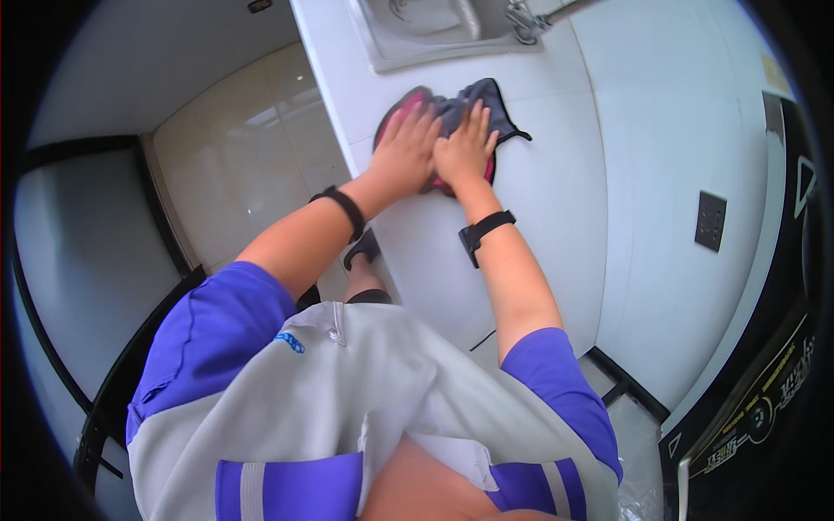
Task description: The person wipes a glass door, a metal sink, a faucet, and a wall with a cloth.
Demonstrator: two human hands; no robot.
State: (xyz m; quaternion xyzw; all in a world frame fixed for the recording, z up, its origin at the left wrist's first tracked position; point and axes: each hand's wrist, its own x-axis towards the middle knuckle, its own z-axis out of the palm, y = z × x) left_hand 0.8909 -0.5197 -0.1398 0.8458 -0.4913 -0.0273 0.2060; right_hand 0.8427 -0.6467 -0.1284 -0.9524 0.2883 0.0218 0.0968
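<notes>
A grey and pink cloth with dark edging (488,102) lies bunched on the white countertop (556,174); whether it is one piece or two, I cannot tell. My left hand (405,149) rests flat over its pink left part, fingers stretched out. Beside it, my right hand (466,149) presses down on the grey part, its fingers also extended and slightly apart. The two hands meet near the thumbs and cover the cloth's middle. A black band circles each wrist.
Beyond the cloth sits a sink (382,57) with a metal faucet (525,21). A black socket plate (711,221) is on the right wall. To the right stands a black printed panel (756,417). Tiled floor (252,130) lies left of the counter's edge.
</notes>
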